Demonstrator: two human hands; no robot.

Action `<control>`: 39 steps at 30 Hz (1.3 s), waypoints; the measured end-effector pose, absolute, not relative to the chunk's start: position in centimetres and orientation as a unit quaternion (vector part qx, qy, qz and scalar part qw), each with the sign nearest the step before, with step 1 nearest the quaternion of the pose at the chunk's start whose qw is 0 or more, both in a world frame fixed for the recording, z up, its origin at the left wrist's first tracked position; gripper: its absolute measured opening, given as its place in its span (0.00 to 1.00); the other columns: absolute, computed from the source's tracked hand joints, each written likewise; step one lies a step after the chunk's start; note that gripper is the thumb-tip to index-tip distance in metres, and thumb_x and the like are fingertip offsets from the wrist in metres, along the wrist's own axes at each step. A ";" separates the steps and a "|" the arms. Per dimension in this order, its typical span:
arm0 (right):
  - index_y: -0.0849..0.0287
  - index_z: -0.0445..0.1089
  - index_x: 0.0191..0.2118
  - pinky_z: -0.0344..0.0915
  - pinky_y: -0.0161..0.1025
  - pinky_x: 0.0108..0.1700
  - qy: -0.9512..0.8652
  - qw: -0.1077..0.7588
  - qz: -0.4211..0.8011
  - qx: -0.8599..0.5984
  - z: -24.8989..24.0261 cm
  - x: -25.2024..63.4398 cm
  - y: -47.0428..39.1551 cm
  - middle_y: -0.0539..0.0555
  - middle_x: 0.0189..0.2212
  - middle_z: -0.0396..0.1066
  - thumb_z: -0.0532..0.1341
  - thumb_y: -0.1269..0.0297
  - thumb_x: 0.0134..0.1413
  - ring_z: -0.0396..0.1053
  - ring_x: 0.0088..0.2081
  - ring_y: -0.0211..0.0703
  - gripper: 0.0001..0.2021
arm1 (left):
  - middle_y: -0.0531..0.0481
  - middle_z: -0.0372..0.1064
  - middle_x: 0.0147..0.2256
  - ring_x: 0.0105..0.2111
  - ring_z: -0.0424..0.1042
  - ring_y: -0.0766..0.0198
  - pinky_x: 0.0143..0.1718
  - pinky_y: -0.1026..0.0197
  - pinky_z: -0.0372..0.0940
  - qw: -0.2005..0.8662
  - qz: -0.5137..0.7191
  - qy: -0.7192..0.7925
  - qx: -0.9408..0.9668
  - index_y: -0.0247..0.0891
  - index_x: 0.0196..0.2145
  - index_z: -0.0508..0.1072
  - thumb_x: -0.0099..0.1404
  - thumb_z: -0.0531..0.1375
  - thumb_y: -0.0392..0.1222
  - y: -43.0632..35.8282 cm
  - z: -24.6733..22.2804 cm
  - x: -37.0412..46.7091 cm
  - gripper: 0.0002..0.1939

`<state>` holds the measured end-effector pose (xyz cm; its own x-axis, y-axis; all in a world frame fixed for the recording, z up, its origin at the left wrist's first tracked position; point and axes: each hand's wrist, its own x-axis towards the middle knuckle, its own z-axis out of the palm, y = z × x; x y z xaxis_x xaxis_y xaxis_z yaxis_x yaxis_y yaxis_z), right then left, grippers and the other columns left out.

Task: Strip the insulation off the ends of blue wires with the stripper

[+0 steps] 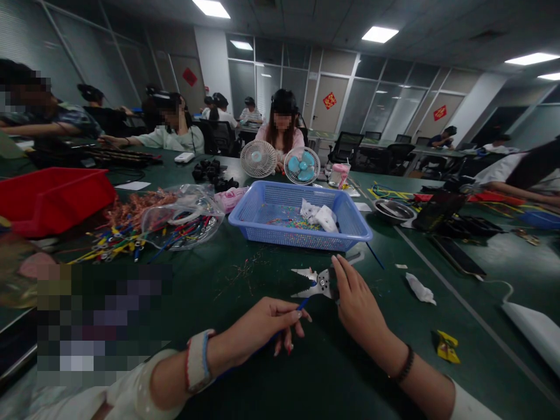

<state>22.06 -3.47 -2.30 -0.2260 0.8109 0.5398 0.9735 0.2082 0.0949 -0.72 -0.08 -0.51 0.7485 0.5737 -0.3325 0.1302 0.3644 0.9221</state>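
Observation:
Between thumb and fingers, my left hand [280, 322] pinches a blue wire [303, 304], whose upper end reaches the jaws of a wire stripper. My right hand [356, 294] is wrapped round the handles of that wire stripper [322, 282]. Its toothed jaws stand apart and point left, with the wire end close to the pivot. Whether the jaws touch the wire I cannot tell. Part of a grey handle shows beyond my right fingers. Thin copper strands [247, 271] are scattered on the table left of the tool.
Just beyond my hands is a blue plastic basket [301, 238] with wire scraps and crumpled tissue. Bundled wires with ring terminals [126, 242], a clear bag [184, 224] and a red bin [52, 195] lie left. A tissue [420, 289] and yellow wrapper [447, 346] are at right. People sit across.

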 end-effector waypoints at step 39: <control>0.57 0.62 0.55 0.65 0.36 0.39 -0.750 0.143 -0.226 -0.605 -0.6 24.8 -3.5 0.54 0.53 0.67 0.50 0.86 0.46 0.70 0.44 0.43 0.30 | 0.53 0.70 0.29 0.16 0.57 0.76 0.15 0.70 0.46 0.735 0.096 0.283 0.608 0.35 0.42 0.74 0.68 0.54 0.52 0.2 -0.4 -1.1 0.18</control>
<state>24.83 -3.51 -0.56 -0.2260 0.8427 0.4887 0.9723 0.1647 0.1657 -1.14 0.15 -0.44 0.8214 0.4856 -0.2993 0.2028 0.2419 0.9489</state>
